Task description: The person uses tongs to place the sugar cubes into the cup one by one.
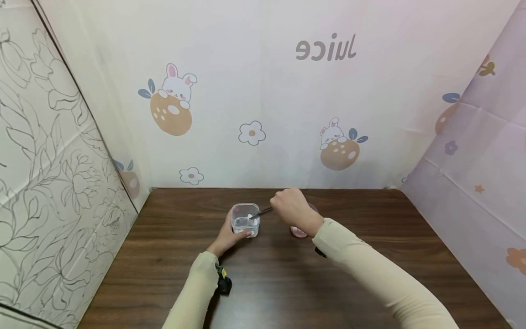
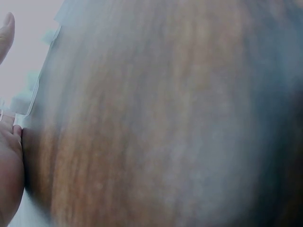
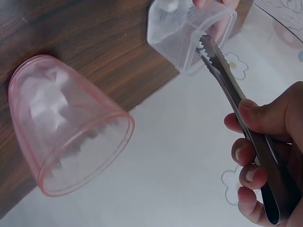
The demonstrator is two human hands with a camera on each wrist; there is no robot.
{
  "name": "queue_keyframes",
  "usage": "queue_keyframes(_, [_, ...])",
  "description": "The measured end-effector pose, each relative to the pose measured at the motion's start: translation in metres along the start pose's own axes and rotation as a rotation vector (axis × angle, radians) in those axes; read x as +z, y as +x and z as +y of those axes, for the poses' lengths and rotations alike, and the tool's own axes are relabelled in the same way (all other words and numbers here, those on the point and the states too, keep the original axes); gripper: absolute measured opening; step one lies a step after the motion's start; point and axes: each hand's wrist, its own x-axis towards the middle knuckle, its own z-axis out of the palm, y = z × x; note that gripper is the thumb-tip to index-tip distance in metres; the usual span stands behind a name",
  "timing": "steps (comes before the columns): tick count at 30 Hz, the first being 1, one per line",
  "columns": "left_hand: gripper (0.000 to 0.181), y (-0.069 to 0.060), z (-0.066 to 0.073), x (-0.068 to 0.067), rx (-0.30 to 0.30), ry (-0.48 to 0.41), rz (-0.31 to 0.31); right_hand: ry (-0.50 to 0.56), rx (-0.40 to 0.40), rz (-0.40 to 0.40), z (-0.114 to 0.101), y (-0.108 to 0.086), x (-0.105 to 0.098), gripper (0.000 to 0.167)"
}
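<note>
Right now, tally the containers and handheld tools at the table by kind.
Clear square plastic container: 1
Pink transparent tapered plastic cup: 1
Long metal tongs with serrated tips: 1
Total: 3

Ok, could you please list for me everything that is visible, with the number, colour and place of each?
table: 1, dark brown, below
cup: 1, translucent pink, on the table
container: 1, clear, left of the cup
tongs: 1, metallic grey, tips at container's opening
pieces: number unclear, white, inside cup and container
back sheet: 1, whitish with prints, behind table
left sheet: 1, white with dark drawings, left side
right sheet: 1, pale purple with prints, right side
wrist devices: 2, black, on wrists
sleeves: 2, cream, on arms
left hand: 1, bare, gripping container
right hand: 1, bare, holding tongs
</note>
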Motion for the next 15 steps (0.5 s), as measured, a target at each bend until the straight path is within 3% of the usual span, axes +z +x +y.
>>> queue_keyframes(5, [0.093,0.001,0.0,-0.001,0.007,0.0,-0.004,0.014,0.019,0.036,0.008,-0.006,-0.006,0.044])
queue_keyframes(15, [0.094,0.0,-0.001,-0.001,0.004,0.022,-0.016,0.042,0.054,0.018,0.02,-0.018,-0.01,0.046])
